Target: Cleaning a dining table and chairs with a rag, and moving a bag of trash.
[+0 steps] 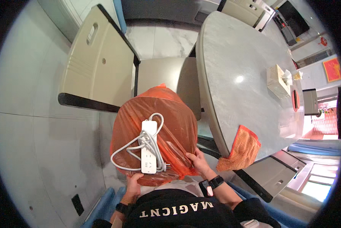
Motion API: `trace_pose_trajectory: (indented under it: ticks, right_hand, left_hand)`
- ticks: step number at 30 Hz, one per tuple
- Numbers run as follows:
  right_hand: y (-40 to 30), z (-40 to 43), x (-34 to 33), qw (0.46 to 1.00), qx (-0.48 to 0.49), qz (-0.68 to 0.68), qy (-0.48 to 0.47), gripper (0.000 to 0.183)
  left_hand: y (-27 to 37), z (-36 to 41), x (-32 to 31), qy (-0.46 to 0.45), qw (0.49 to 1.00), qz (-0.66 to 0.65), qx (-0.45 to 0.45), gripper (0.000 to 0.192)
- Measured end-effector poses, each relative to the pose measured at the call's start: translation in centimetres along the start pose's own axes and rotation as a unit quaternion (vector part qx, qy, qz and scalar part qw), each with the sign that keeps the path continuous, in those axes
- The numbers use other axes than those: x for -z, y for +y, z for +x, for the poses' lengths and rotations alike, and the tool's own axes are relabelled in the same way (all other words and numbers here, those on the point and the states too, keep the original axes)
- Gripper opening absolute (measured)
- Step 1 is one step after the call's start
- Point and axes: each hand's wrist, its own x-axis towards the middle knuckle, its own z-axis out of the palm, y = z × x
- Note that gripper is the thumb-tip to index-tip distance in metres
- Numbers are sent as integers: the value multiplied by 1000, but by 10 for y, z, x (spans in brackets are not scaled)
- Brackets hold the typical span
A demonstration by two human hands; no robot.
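A round object wrapped in a thin orange-red plastic bag (170,114) is held in front of my body, partly over a chair seat. On top of it lies a white power strip (149,148) with its grey-white cable (159,154) looped loosely around it and the plug at the right side. My left hand (134,185) grips the near left edge of the bagged object, its thumb by the strip's near end. At the near right, my right hand (198,162) holds the edge with bunched plastic under its fingers. What is inside the bag cannot be told.
A grey oval table (233,71) stands to the right, bearing a tissue box (277,82) and an orange cloth (241,148) draped over its near edge. A beige chair (102,62) with black edging stands ahead on the left, beside a tiled wall (45,136). Another chair (273,173) is at the lower right.
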Motion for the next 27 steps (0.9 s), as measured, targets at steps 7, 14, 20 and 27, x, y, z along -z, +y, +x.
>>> trace_pose_trajectory:
  ticks: [7,14,20,27]
  right_hand:
    - [-39,3,6,980,134,-101,-105,41]
    - [-91,-55,-1,972,206,-60,-100,38]
    - [-131,-85,13,970,239,15,-37,32]
    - [-161,-99,45,958,268,54,85,20]
  left_hand:
    - [-16,-6,-18,-19,996,1,-85,39]
    - [32,-59,-66,-60,984,32,-163,26]
    - [74,-69,-138,-119,971,105,-178,33]
    - [92,-47,-216,-180,967,141,-111,25]
